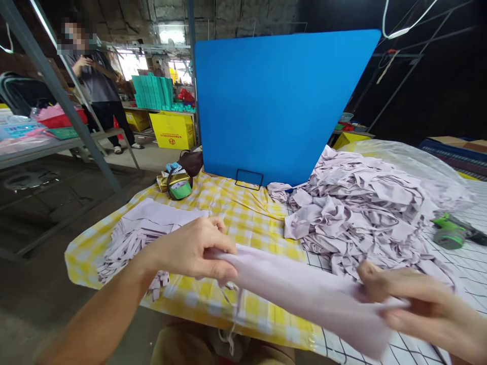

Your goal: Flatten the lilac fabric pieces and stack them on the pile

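Observation:
A pale lilac strip of fabric (292,284) is stretched between my two hands above the table's front edge. My left hand (201,251) is closed on its left end, thumb and fingers pinching the cloth. The other end is in my right hand (411,299), also closed on it and blurred by motion. Thin ties (232,324) dangle below the cloth near my left hand. To the left lies a layered stack of similar fabric pieces (148,223), its narrow strips spilling over the front. A large crumpled heap of the same fabric (365,208) sits to the right.
A blue panel (274,106) stands at the table's back. Rolls of tape (179,188) lie on the yellow checked tablecloth (236,213). A green tape dispenser (451,230) is at far right. A person (102,81) stands beyond a metal frame, back left.

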`<state>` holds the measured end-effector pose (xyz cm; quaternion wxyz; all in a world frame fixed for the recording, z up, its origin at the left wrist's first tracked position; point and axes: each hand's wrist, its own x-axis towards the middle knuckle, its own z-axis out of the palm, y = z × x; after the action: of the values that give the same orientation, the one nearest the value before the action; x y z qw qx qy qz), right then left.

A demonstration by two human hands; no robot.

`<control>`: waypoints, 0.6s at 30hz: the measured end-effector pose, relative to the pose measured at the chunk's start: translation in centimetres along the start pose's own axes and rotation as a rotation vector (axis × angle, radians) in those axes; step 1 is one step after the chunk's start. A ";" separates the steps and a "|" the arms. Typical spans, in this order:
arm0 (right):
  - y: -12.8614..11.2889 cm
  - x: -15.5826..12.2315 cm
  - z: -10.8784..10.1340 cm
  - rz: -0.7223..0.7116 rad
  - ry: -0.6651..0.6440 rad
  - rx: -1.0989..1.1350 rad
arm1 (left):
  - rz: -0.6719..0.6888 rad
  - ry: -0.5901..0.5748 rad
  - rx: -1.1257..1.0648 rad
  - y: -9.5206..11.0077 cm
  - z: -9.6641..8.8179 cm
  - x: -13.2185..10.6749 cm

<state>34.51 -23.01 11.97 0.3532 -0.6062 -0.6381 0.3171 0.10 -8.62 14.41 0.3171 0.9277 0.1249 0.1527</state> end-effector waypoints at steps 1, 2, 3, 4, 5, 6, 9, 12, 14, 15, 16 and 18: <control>-0.9 0.6 1.0 0.024 -0.100 -0.124 | 0.023 0.000 -0.017 0.3 0.1 0.0; -1.5 1.2 2.0 0.029 -0.153 -0.213 | 0.044 0.000 -0.038 0.5 0.3 0.2; -1.8 2.0 3.1 0.026 -0.205 -0.272 | 0.058 -0.004 -0.055 0.7 0.6 0.5; -2.0 2.7 4.2 0.014 -0.241 -0.287 | 0.067 -0.012 -0.066 0.7 1.0 1.0; -2.0 3.4 5.4 -0.003 -0.283 -0.269 | 0.073 -0.018 -0.071 0.7 1.5 1.5; -1.9 4.0 6.6 -0.024 -0.326 -0.231 | 0.079 -0.023 -0.075 0.6 2.0 2.1; -1.9 5.2 9.9 -0.132 -0.366 -0.085 | 0.079 -0.029 -0.103 0.2 3.4 3.4; -2.6 5.6 12.0 -0.221 -0.325 0.085 | 0.023 -0.017 -0.137 -0.1 3.8 3.8; -3.1 5.5 12.3 -0.180 -0.299 0.215 | -0.033 0.000 -0.158 -0.1 3.5 3.6; -3.2 5.3 12.2 -0.134 -0.282 0.280 | -0.063 0.012 -0.173 -0.2 3.2 3.5; -3.3 5.2 11.9 -0.081 -0.253 0.348 | -0.089 0.026 -0.194 -0.3 2.9 3.5; -3.3 4.8 11.2 0.037 -0.174 0.490 | -0.132 0.052 -0.254 -0.5 2.5 3.4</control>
<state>23.21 -18.20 8.91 0.4275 -0.4847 -0.5588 0.5197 4.08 -8.52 12.93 0.4380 0.8655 0.1736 0.1702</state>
